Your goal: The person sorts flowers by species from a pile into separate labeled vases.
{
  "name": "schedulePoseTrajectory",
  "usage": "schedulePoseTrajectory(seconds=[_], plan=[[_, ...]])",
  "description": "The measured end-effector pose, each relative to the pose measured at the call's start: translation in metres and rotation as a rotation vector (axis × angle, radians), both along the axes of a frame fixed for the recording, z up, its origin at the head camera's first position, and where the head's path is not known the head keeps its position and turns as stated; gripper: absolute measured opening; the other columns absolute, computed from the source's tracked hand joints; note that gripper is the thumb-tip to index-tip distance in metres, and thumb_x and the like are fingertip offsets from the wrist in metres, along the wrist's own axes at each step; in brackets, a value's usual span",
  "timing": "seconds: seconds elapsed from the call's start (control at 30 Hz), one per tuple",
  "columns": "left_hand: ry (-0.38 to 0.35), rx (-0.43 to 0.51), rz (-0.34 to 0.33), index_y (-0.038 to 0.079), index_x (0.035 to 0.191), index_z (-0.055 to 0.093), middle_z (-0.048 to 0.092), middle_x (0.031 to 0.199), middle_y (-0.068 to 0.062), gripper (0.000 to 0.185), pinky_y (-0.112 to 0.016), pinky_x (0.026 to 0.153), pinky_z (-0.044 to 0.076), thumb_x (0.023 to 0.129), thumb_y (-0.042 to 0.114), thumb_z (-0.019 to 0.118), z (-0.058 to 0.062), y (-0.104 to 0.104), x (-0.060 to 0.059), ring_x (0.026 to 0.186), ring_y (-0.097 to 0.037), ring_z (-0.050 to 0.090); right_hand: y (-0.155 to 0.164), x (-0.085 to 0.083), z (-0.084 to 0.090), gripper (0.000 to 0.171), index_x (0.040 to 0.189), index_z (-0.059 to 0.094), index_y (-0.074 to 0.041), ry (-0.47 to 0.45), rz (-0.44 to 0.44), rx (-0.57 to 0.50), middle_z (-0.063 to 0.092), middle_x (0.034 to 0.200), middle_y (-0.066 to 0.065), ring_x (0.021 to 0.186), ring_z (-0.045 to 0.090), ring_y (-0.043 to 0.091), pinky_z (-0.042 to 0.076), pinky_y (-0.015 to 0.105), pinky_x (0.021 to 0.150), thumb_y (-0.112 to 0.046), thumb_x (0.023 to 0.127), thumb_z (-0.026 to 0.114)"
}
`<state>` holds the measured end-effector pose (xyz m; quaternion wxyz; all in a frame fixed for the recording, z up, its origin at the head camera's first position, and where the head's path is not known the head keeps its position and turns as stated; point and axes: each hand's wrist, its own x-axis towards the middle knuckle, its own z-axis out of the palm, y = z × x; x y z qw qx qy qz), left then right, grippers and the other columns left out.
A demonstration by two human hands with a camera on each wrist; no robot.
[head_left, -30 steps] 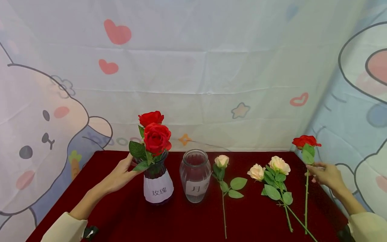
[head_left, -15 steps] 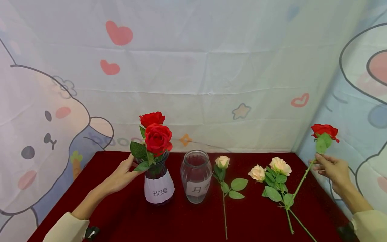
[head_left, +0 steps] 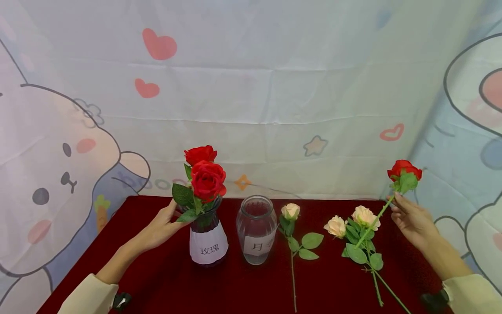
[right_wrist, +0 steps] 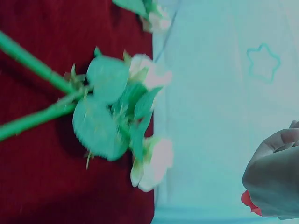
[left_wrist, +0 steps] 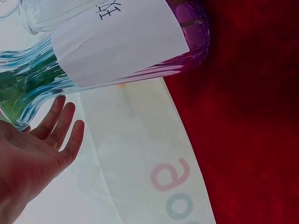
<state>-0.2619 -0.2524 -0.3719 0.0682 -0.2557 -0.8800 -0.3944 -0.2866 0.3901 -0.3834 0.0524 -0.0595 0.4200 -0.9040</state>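
Red rose, green stem, leafy

Right wrist view blurred; right hand cut off by edge, red rose mostly hidden.

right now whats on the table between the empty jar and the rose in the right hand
In the head view, between the empty jar and the red rose that the right hand holds lie a single cream rose and a two-bloom cream stem.

Cartoon-rabbit cloth backdrop; dark red tabletop.
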Motion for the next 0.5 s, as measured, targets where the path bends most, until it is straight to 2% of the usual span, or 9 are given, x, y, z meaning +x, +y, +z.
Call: schedulePoseTrajectory(seconds=[0.13,0.27,0.33,0.5], plan=[[-0.009,-0.008,0.002,0.009,0.159,0.022,0.062,0.131,-0.018,0.067,-0.034,0.089,0.055,0.104,0.022,0.058,-0.001,0.001,0.001,0.113,-0.032,0.061,-0.020,0.004,0.007,0.027,0.102,0.073,-0.008,-0.002,0.032,-0.022,0.080,0.100,0.004,0.070,0.065,0.008,0.053,0.019,0.062,-0.012,0.108,0.047],[0.001,-0.022,0.009,0.008,0.157,0.025,0.063,0.128,-0.016,0.065,-0.033,0.090,0.054,0.103,0.023,0.058,-0.001,0.001,0.001,0.112,-0.028,0.061,-0.042,0.011,0.017,0.017,0.109,0.065,-0.013,-0.005,0.053,0.018,0.079,0.107,0.002,0.068,0.064,0.007,0.052,0.018,0.061,-0.015,0.108,0.048],[0.002,-0.017,0.009,0.008,0.156,0.025,0.064,0.128,-0.017,0.064,-0.033,0.089,0.054,0.103,0.022,0.058,-0.001,0.000,0.001,0.110,-0.028,0.061,-0.054,0.014,0.023,0.017,0.113,0.065,-0.014,0.007,0.071,0.046,0.079,0.110,0.001,0.067,0.064,0.006,0.051,0.017,0.060,-0.017,0.109,0.048],[-0.016,0.000,0.005,0.009,0.158,0.023,0.064,0.127,-0.019,0.066,-0.032,0.086,0.055,0.103,0.022,0.058,0.000,0.000,0.000,0.109,-0.030,0.064,-0.085,0.019,0.039,0.022,0.112,0.068,-0.014,0.078,0.089,0.124,0.079,0.111,-0.001,0.066,0.064,0.004,0.050,0.016,0.059,-0.018,0.109,0.047]])
